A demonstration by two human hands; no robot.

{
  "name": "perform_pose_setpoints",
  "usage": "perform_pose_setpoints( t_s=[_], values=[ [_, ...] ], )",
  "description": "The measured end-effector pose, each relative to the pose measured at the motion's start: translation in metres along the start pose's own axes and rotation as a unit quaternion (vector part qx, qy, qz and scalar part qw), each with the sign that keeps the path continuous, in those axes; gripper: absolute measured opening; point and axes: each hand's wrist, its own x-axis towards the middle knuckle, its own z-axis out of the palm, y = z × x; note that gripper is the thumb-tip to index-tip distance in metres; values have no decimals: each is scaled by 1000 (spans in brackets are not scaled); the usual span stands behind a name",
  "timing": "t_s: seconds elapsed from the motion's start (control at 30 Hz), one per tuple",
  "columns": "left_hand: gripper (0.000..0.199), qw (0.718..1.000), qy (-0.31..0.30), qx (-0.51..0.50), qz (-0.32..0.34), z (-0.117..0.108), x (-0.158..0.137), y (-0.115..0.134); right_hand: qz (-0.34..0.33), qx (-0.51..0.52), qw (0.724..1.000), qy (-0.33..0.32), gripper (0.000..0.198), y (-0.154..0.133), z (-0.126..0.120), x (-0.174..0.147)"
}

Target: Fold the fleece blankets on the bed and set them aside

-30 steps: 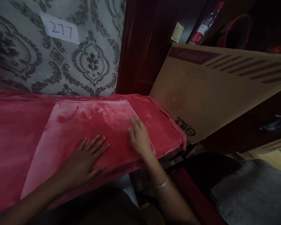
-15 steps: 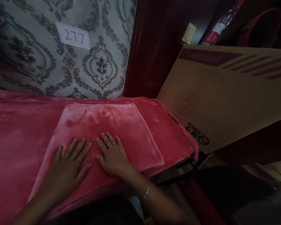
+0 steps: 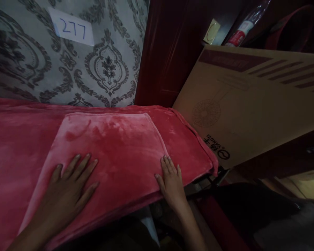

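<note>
Both hands lie flat, fingers open, on the folded red blanket (image 3: pixel 107 146): left hand (image 3: pixel 65 188) lower left, right hand (image 3: pixel 171 181) at its right edge.

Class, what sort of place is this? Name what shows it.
Probably a room in a home: patterned wallpaper, a dark wooden door, a stored fan carton, and a folded red blanket.

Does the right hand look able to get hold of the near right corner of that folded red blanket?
Probably yes: the right hand already lies flat at that corner of the folded red blanket, with nothing between them.
</note>
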Motion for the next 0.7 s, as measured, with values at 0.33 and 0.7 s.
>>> perform_pose_setpoints(
  t_s=[0.33, 0.7],
  values=[
    [65, 1000, 7, 17, 0, 2, -2, -3, -208, 52, 975, -55, 60, -116, -57, 126],
    [62, 999, 43, -10, 14, 10, -8, -13, -183, 78, 979, -51, 60, -116, 21, 168]
  ],
)
